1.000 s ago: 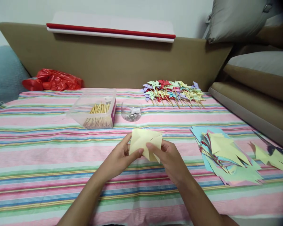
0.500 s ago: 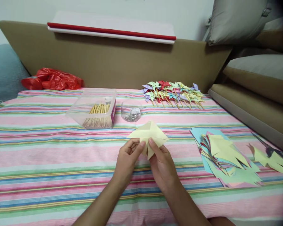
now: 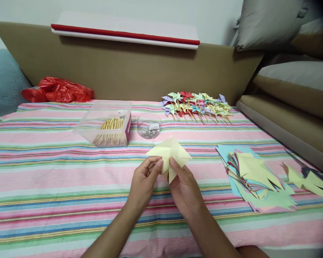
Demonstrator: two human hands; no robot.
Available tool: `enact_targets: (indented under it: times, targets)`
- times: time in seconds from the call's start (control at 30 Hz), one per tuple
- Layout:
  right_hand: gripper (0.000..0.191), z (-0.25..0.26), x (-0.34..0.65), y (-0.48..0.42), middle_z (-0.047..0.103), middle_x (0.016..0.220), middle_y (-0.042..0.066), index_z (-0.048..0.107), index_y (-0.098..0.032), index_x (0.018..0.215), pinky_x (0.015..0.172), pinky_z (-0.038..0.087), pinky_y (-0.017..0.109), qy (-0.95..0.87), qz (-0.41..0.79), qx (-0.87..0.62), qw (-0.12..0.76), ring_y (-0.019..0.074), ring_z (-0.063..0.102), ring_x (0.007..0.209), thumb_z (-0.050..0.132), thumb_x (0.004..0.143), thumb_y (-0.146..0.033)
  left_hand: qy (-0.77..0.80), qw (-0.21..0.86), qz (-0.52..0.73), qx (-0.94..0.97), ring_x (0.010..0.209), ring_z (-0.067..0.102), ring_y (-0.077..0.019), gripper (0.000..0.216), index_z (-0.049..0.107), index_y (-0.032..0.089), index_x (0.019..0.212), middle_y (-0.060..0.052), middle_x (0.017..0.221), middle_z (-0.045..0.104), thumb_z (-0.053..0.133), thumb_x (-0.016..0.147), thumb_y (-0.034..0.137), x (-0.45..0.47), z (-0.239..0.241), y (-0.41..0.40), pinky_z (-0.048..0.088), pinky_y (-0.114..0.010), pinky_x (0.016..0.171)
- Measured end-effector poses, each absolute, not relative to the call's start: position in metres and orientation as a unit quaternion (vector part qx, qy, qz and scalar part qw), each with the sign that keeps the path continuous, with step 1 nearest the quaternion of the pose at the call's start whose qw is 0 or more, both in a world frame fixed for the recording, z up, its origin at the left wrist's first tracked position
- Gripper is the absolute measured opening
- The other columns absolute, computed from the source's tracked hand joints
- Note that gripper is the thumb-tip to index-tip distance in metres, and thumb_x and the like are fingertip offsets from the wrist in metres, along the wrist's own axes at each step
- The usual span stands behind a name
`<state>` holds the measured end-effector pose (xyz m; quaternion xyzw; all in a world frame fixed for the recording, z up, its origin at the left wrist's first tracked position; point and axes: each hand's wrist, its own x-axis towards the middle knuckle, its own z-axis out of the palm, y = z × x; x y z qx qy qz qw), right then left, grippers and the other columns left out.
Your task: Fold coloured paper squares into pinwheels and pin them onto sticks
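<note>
Left grip (image 3: pixel 144 179), right grip (image 3: pixel 185 187) pinch yellow paper (image 3: pixel 170 151) from below.

A home is shown, most likely a bedroom or lounge. A soft surface is covered by a pink striped sheet (image 3: pixel 56 172), so it is bedding rather than a counter. Behind the sheet a tan padded backboard (image 3: pixel 123 71) is seen against a plain white wall (image 3: pixel 150 10). Right of the sheet, tan cushions (image 3: pixel 293 118) and a grey pillow (image 3: pixel 269 21) are stacked. Hobby craft is laid on the sheet: paper pinwheels (image 3: pixel 196 105), a coloured paper stack (image 3: pixel 255 175), a stick box (image 3: pixel 104 125). Yellow paper (image 3: pixel 169 152) is held above it.
</note>
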<state>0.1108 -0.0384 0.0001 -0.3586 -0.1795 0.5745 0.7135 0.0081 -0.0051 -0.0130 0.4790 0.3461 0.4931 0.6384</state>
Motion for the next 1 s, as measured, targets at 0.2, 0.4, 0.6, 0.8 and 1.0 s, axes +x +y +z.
enact_targets:
  times: [0.2, 0.4, 0.6, 0.8, 1.0]
  targets:
    - [0.033, -0.003, 0.11, -0.038, 0.076, 0.112, 0.004, 0.074, -0.023, 0.108, 0.092, 0.055, 0.037, -0.181, 0.575, -0.359, 0.713, 0.0243, 0.067, 0.108, 0.078, 0.079, -0.038, 0.357, 0.635, 0.496, 0.473, 0.095, 0.067, -0.0202, 0.024, 0.074, 0.02, 0.1, -0.005, 0.098, 0.076, 0.073, 0.086, 0.039, 0.009, -0.017, -0.004, 0.051, -0.027, 0.083]
    - [0.031, -0.003, 0.109, -0.039, 0.077, 0.108, 0.003, 0.075, -0.023, 0.106, 0.089, 0.055, 0.035, -0.174, 0.576, -0.357, 0.714, 0.0228, 0.068, 0.104, 0.079, 0.078, -0.036, 0.358, 0.649, 0.495, 0.454, 0.094, 0.069, -0.0202, 0.024, 0.074, 0.019, 0.1, -0.005, 0.1, 0.077, 0.073, 0.086, 0.039, 0.009, -0.017, -0.006, 0.052, -0.028, 0.083]
    - [0.031, -0.006, 0.11, -0.039, 0.078, 0.104, 0.005, 0.076, -0.021, 0.102, 0.085, 0.055, 0.038, -0.166, 0.553, -0.388, 0.718, 0.0245, 0.07, 0.099, 0.081, 0.076, -0.037, 0.328, 0.685, 0.499, 0.418, 0.103, 0.068, -0.023, 0.032, 0.073, 0.019, 0.106, -0.008, 0.105, 0.076, 0.08, 0.079, 0.034, 0.014, -0.018, -0.008, 0.052, -0.032, 0.092]
    - [0.03, -0.008, 0.104, -0.039, 0.078, 0.103, 0.004, 0.077, -0.021, 0.099, 0.091, 0.053, 0.037, -0.157, 0.545, -0.4, 0.72, 0.0235, 0.069, 0.101, 0.083, 0.073, -0.035, 0.342, 0.69, 0.507, 0.386, 0.089, 0.065, -0.0164, 0.02, 0.07, 0.018, 0.089, -0.004, 0.096, 0.072, 0.079, 0.08, 0.034, 0.017, -0.015, -0.011, 0.051, -0.025, 0.079]
    - [0.031, -0.009, 0.101, -0.039, 0.078, 0.096, 0.003, 0.078, -0.02, 0.095, 0.09, 0.053, 0.037, -0.142, 0.549, -0.412, 0.713, 0.0233, 0.069, 0.097, 0.086, 0.069, -0.036, 0.355, 0.69, 0.521, 0.356, 0.071, 0.057, -0.0094, 0.021, 0.067, 0.016, 0.081, 0.001, 0.08, 0.065, 0.078, 0.082, 0.034, 0.016, -0.014, -0.013, 0.048, -0.02, 0.067]
